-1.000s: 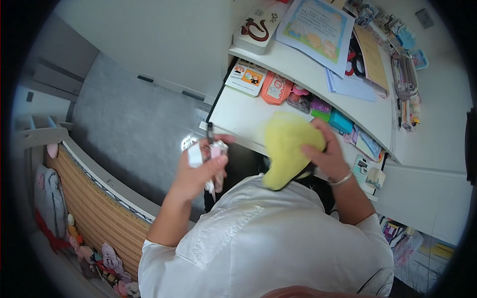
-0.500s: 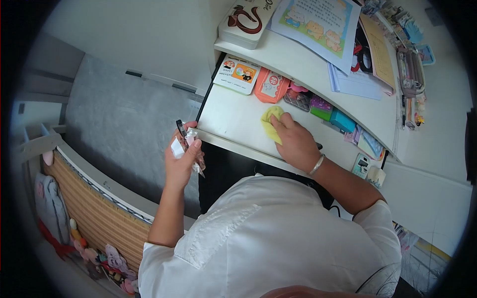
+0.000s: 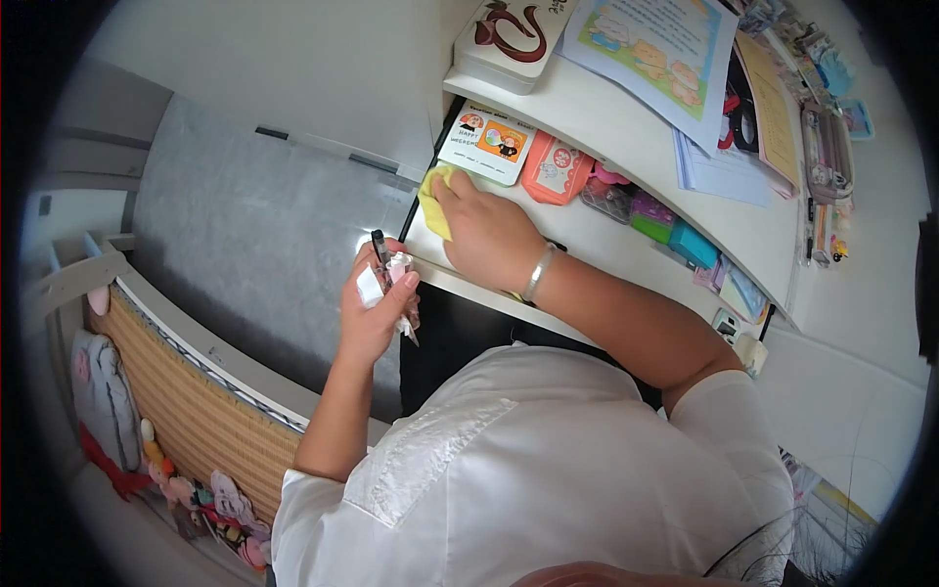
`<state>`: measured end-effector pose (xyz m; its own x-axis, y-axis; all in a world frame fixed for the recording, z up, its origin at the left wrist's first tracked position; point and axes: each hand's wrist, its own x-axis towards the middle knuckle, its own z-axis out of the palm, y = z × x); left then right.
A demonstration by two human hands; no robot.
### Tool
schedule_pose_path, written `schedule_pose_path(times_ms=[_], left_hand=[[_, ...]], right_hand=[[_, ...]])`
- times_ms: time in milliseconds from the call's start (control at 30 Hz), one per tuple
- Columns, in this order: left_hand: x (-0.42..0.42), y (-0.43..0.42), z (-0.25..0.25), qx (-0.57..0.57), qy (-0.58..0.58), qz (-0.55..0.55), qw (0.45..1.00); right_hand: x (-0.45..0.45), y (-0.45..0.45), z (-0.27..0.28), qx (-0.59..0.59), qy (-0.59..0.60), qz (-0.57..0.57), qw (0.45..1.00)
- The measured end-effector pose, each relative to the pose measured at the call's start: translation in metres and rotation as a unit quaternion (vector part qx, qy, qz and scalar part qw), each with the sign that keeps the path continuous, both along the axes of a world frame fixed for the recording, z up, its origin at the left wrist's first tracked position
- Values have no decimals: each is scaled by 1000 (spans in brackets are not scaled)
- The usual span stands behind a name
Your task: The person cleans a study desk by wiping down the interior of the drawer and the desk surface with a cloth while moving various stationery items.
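Note:
My right hand [image 3: 486,230] presses a yellow cloth [image 3: 435,203] onto the left end of the open white drawer [image 3: 558,217]. A silver bangle circles that wrist. Just left of the drawer's front edge, my left hand [image 3: 375,308] is closed around a black-capped pen [image 3: 380,247] and some crumpled wrappers and white paper scraps [image 3: 370,286]. Behind the cloth lie a white card with orange pictures [image 3: 487,144] and an orange packet [image 3: 558,170]. Farther right in the drawer are a purple-and-green box [image 3: 651,217] and a blue box [image 3: 693,245].
Above the drawer, the white desktop [image 3: 626,122] bears a tin box [image 3: 511,44], a printed sheet [image 3: 650,49], papers and a pencil case [image 3: 827,152]. A bed with a woven mat [image 3: 210,401] and soft toys is at lower left. Grey floor [image 3: 254,205] lies beyond.
My right hand has slid the yellow cloth leftward across the drawer bottom to its left end. My left hand keeps its hold, and the view has shifted slightly.

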<state>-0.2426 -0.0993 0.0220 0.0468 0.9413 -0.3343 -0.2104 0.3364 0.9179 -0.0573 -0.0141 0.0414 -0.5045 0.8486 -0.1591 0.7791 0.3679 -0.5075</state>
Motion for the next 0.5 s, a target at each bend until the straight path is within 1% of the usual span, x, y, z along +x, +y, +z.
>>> schedule_pose_path(times_ms=[100, 200, 300, 400, 500], left_hand=[[0, 0, -6, 20, 17, 3, 1000], [7, -1, 0, 2, -12, 24, 1000], [6, -2, -8, 20, -8, 34, 999], [8, -2, -4, 17, -14, 32, 999], [7, -2, -9, 29, 3, 33, 999]], right_hand=[[-13, 9, 2, -4, -20, -3, 1000], [-7, 5, 8, -19, 2, -36, 999], [10, -4, 3, -35, 37, 68, 996], [14, -11, 9, -57, 54, 72, 994], [4, -4, 6, -32, 26, -21, 999]])
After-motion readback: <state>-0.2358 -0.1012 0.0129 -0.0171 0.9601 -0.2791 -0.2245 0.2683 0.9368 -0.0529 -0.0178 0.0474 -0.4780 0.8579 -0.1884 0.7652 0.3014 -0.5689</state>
